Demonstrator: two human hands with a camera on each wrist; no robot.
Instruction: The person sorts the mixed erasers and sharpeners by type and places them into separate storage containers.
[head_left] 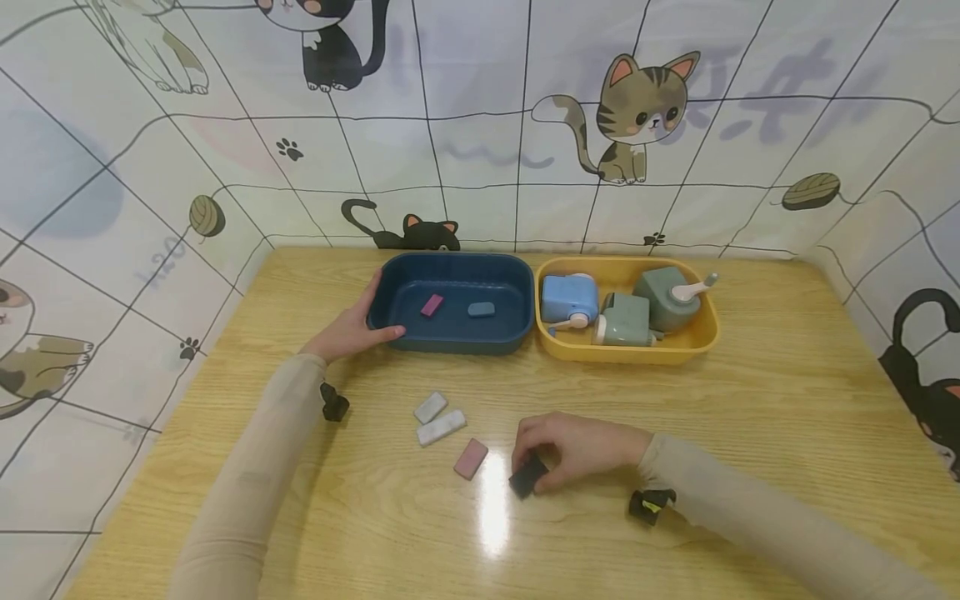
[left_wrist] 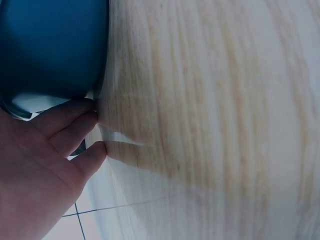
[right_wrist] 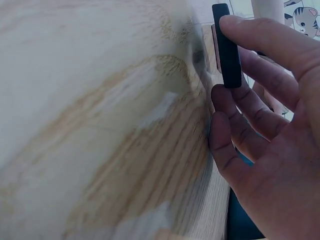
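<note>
My right hand pinches a black eraser, a flat rectangular block, between thumb and fingers over the table. The right wrist view shows the thumb against the eraser. A pink eraser and two white erasers lie to its left. My left hand rests at the left end of a dark blue bin, thumb at the near rim and fingers along the outer side. Its fingers look fairly straight in the left wrist view. Inside the bin lie a magenta eraser and a blue eraser.
Right beside the blue bin stands a yellow bin holding a blue crank pencil sharpener and two grey-green ones. Behind the wooden table hangs a cat-print cloth, also along both sides.
</note>
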